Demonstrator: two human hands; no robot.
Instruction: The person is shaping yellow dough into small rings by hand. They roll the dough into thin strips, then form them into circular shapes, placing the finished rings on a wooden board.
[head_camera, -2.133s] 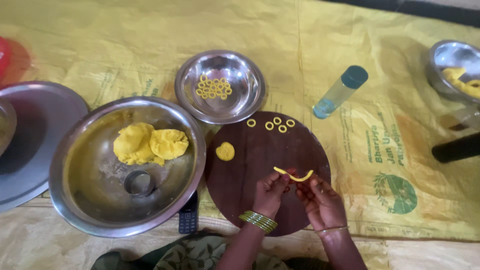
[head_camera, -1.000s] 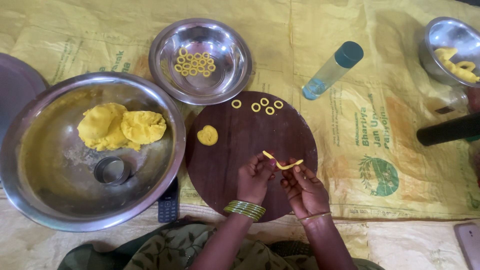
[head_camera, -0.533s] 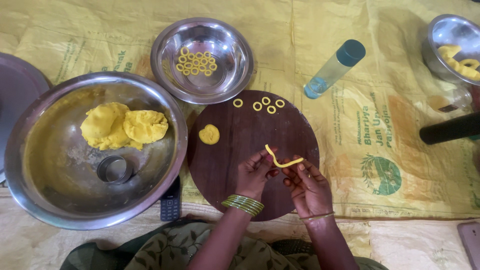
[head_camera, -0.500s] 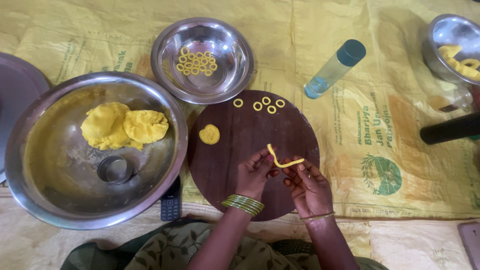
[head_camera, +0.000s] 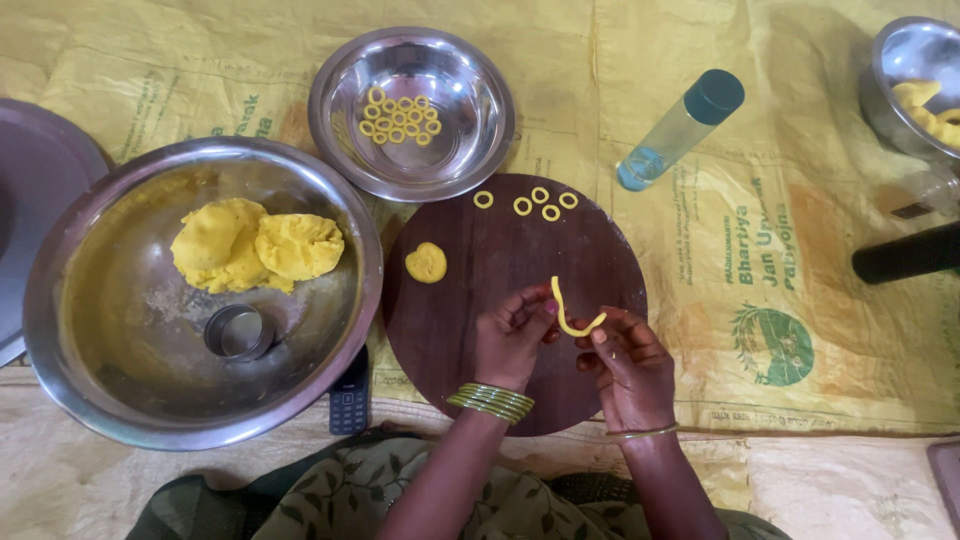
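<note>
A yellow printed sheet (head_camera: 780, 300) covers the floor. Over a round wooden board (head_camera: 480, 300), the left hand (head_camera: 510, 335) and right hand (head_camera: 630, 365) each pinch one end of a curved dough strip (head_camera: 570, 315). Four dough rings (head_camera: 530, 203) lie at the board's far edge, beside a small bowl (head_camera: 470, 150).

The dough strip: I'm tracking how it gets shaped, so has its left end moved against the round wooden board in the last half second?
Yes, slightly: the dough strip has its left end raised further toward the four rings on the board.
</note>
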